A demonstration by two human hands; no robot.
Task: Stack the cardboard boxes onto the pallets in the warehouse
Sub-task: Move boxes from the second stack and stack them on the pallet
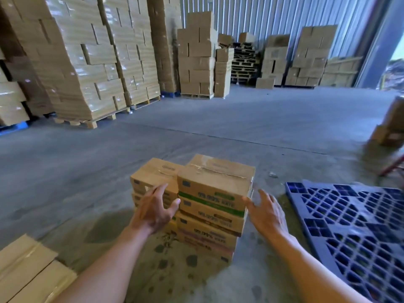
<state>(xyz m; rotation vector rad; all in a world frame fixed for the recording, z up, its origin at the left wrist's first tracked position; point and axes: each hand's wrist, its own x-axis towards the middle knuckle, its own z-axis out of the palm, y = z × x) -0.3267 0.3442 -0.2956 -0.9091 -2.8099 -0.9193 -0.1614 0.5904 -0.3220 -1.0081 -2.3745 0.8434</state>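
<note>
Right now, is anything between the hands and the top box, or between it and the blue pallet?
Nothing visible. Left hand and right hand flank the top box; a second stack abuts its left side. Bare floor reaches the blue pallet.

blue pallet (354,232) cut by right edge, box lettering (215,202) blurred, unreadable

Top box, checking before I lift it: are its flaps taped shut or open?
Shut: tape runs along the closed flaps on the top box.
</note>
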